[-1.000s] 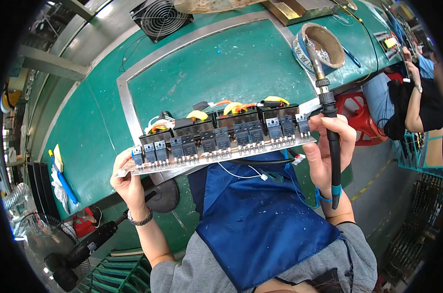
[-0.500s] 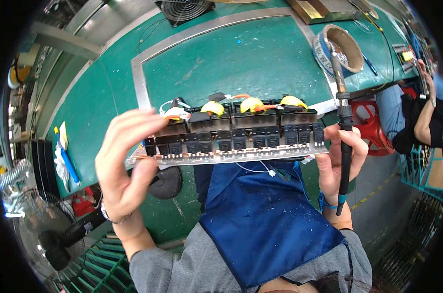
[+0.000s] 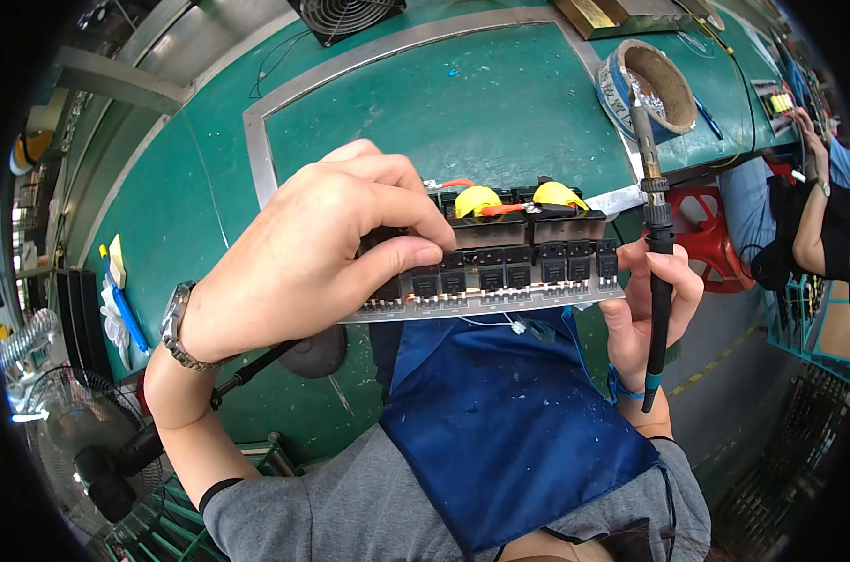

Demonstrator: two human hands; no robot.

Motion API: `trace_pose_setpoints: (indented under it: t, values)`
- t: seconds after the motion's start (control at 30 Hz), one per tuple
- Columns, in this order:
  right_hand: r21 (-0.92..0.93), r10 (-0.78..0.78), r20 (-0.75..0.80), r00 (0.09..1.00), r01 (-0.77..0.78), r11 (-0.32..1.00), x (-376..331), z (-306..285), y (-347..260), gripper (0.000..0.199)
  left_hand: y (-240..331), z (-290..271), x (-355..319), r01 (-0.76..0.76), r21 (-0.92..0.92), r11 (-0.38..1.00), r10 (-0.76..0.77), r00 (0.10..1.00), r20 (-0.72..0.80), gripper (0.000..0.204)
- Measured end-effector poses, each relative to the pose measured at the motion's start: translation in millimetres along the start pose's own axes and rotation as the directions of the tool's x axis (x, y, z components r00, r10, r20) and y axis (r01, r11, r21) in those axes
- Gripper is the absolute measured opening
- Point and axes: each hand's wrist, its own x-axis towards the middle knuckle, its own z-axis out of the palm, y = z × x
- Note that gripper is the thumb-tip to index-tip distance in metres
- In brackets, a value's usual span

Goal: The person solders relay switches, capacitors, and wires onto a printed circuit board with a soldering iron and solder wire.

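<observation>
A long circuit board [image 3: 500, 304] with a row of black transistors, black metal-sided blocks and yellow-wrapped parts is held up before my apron, its row of parts facing me. My left hand [image 3: 313, 239] covers its left half, thumb and fingers closed on the black blocks there. My right hand [image 3: 645, 309] grips the right end between thumb and fingers. That same hand also holds a soldering iron [image 3: 662, 281], upright across the fingers with its metal tip pointing away from me. The left end of the board is hidden behind my left hand.
Beyond the iron's tip stands a round pot [image 3: 664, 94] with a blue-and-white side. A blue pen [image 3: 708, 120] lies beside it. A black fan [image 3: 345, 17] sits at the far edge of the green bench [image 3: 425, 103]. Another person's hand [image 3: 809, 136] works at the far right.
My left hand has moved right from the board's left end and closed its fingers over the blocks there. The right hand keeps the board and the soldering iron in nearly the same place.
</observation>
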Motion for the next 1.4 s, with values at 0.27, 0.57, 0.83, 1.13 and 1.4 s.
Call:
trace_pose_setpoints:
  t: [0.27, 0.57, 0.83, 1.13, 1.4]
  values:
    - [0.035, -0.007, 0.003, 1.0, 0.007, 0.999, -0.7, -3.0, 3.8, 0.054, -1.5, 2.8, 5.9, 0.019, -0.079, 0.997, -0.017, 0.999, 0.033, 0.008]
    - [0.017, -0.015, 0.002, 1.0, 0.015, 1.0, -0.9, -4.4, 3.0, 0.055, -0.7, 2.2, 8.0, 0.046, -0.108, 0.993, -0.039, 0.998, 0.058, 0.006]
    - [0.019, 0.043, -0.055, 0.998, -0.042, 0.999, -2.4, 0.7, 1.3, 0.058, -7.8, -26.1, -9.5, 0.077, -0.199, 0.977, -0.098, 0.99, -0.099, 0.015]
    - [-0.039, 0.113, -0.104, 0.988, -0.118, 0.992, 5.6, 5.2, -3.0, 0.055, -75.6, -19.8, -116.3, 0.298, -0.37, 0.88, -0.426, 0.838, -0.339, 0.029]
    - [-0.093, 0.147, -0.153, 0.977, -0.162, 0.982, 7.9, 6.6, -3.8, 0.052, -106.2, 37.6, -134.2, 0.104, -0.431, 0.896, -0.276, 0.891, -0.359, 0.031]
